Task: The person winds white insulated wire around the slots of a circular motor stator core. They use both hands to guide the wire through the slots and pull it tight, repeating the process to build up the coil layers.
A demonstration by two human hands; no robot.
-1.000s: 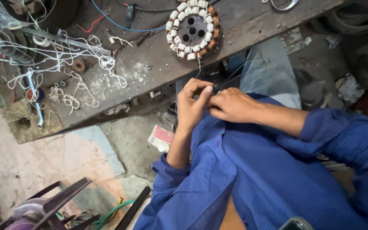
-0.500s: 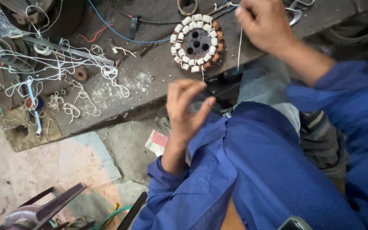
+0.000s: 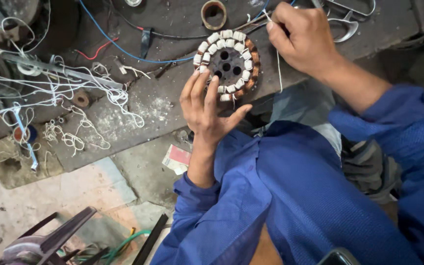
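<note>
Two risks I see — right hand (image 3: 306, 40), pinched on the thin white thread (image 3: 279, 68), may snap it, while my spread-fingered left hand (image 3: 207, 105) lets the round copper-wound stator (image 3: 227, 64) slide.

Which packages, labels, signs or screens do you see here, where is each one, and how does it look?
Small flat packet or card: lies on the floor below the workbench edge, beside the left forearm; rectangular, red and white, slightly crumpled.
No signs or screens are clearly visible.
</note>
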